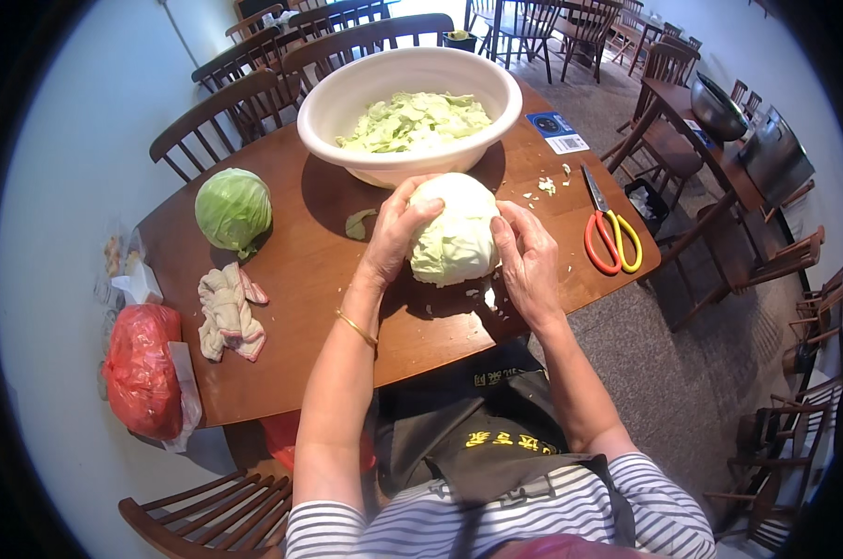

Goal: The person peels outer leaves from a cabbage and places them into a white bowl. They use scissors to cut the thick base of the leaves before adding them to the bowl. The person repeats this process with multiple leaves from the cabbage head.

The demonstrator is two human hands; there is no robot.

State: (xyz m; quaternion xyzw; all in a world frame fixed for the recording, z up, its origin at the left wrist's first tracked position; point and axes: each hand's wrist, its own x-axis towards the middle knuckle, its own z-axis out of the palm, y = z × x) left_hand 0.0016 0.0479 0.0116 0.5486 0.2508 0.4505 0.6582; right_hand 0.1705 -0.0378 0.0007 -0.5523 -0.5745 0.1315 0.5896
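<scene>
A pale, partly stripped cabbage head (455,234) is held between my two hands above the wooden table. My left hand (402,227) grips its left side, thumb on top. On the other side, the fingers and thumb of my right hand (529,262) press against the cabbage. Just beyond stands a large white basin (323,140), holding torn cabbage leaves (421,122). A loose piece of leaf (357,223) lies left of my left hand. Farther left sits a whole green cabbage (233,209). Scissors (608,227) with one red and one yellow handle lie to the right.
A crumpled cloth (231,311) and a full red plastic bag (144,370) are on the left part of the table (302,293). Cabbage scraps (547,185) and a printed card (557,133) lie at right. Wooden chairs (215,115) stand around; a metal pot (776,157) is on another table.
</scene>
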